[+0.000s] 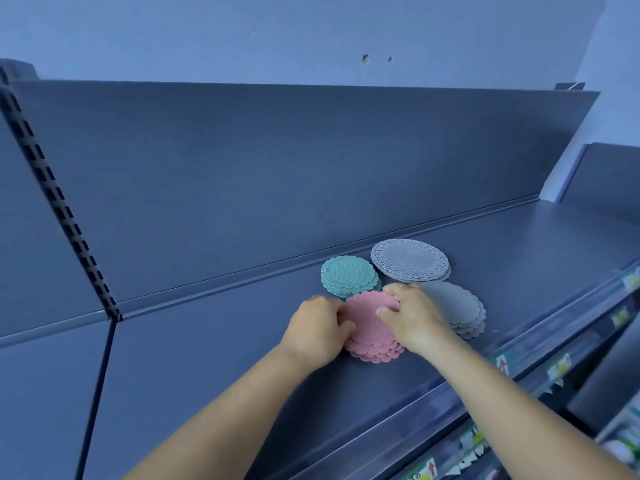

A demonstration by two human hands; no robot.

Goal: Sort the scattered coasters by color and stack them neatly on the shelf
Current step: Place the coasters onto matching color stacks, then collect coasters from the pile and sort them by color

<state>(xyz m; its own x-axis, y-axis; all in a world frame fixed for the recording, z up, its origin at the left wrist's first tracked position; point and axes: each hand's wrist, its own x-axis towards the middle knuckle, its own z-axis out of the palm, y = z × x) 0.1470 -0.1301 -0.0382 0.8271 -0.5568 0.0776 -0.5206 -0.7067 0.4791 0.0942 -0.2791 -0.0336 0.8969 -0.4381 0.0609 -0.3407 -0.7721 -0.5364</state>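
Left hand point(317, 329) | right hand point(414, 318) | both gripping pink coaster stack point(372, 327) | flat, round, no long axis

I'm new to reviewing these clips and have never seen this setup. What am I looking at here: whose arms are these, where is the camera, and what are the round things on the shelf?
There is no machine here: a person works with bare hands, and the single picture comes from a camera worn on their head, looking forward and down. On the dark shelf lie four stacks of scalloped coasters: the teal stack, a larger pale lacy stack, the grey stack, and the pink stack nearest the person. The left hand and right hand grip the pink stack from either side with curled fingers, apparently squaring it up. Price labels line the shelf's front edge.
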